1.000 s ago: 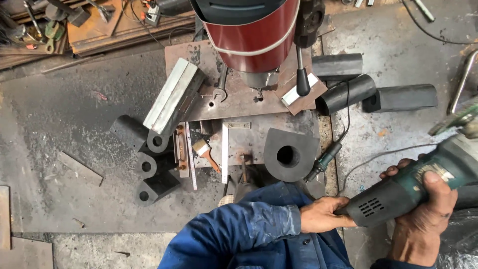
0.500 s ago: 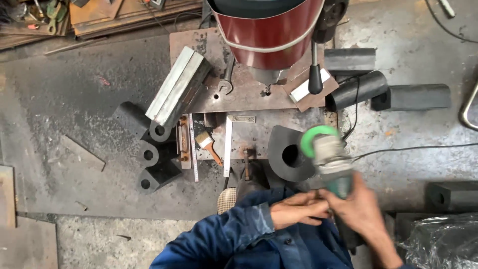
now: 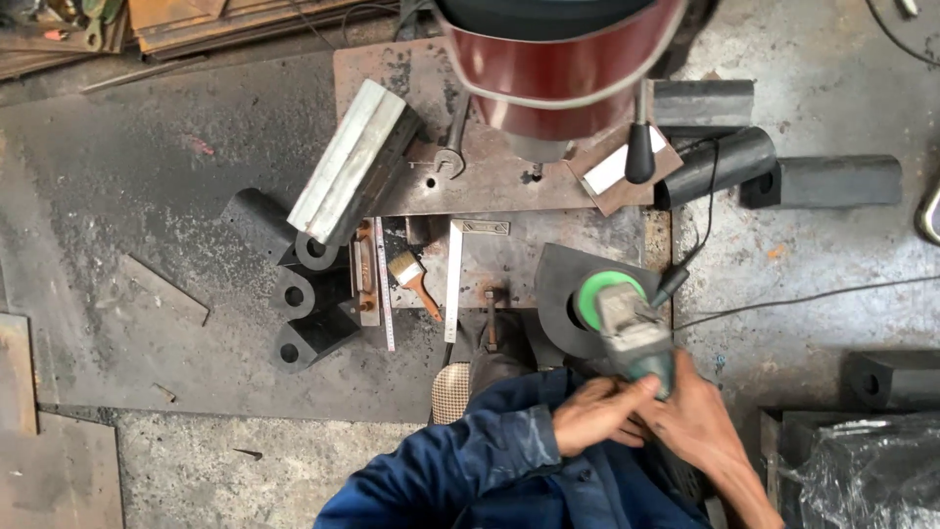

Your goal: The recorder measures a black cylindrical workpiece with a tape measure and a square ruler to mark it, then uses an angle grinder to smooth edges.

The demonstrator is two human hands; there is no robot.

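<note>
Lowered since before, both hands (image 3: pixel 646 416) clasp the angle grinder (image 3: pixel 632 333) over the dark block (image 3: pixel 553 294).

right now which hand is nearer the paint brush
Left. The left hand sits below and right of the paint brush; the right hand is farther right, on the grinder.

Matt dark steel block (image 3: pixel 558 294), scuffed metal-and-plastic grinder (image 3: pixel 632 338) (green disc glossy), rough stained steel floor plate (image 3: pixel 127 196), blue cloth sleeve (image 3: pixel 460 470).

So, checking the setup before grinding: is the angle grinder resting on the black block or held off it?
Cannot tell. The angle grinder, gripped by left hand and right hand, points its green disc over the black block, but contact isn't visible.
</note>
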